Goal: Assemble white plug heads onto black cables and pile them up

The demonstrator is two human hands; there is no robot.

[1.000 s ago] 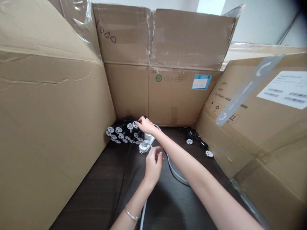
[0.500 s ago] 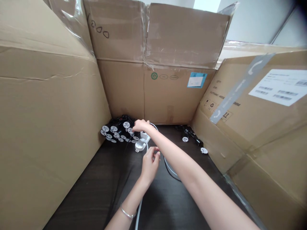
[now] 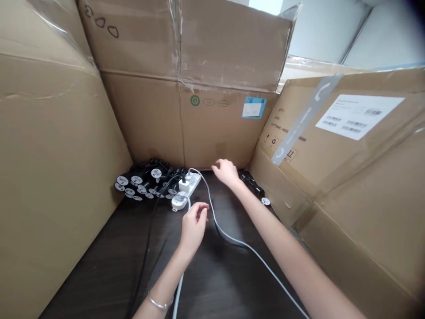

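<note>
Power strip [image 3: 194,180] at twelve o'clock from the left hand

Black-corded plugs [image 3: 139,179] with round white faces heap against the far corner of the cardboard box walls [image 3: 56,186], at the strip's left. The strip lies on the dark table [image 3: 219,288], its long axis running from eight to two o'clock, a white plug [image 3: 179,201] at its lower end. The left hand [image 3: 194,226] is the nearer, its fingers curled narrow just below the strip; a white cable [image 3: 239,241] passes close by, but whether they grip it I cannot tell. The right hand [image 3: 226,173], half open and empty, has the strip at nine o'clock. Beyond it lies a small white plug disc [image 3: 265,201].
</note>
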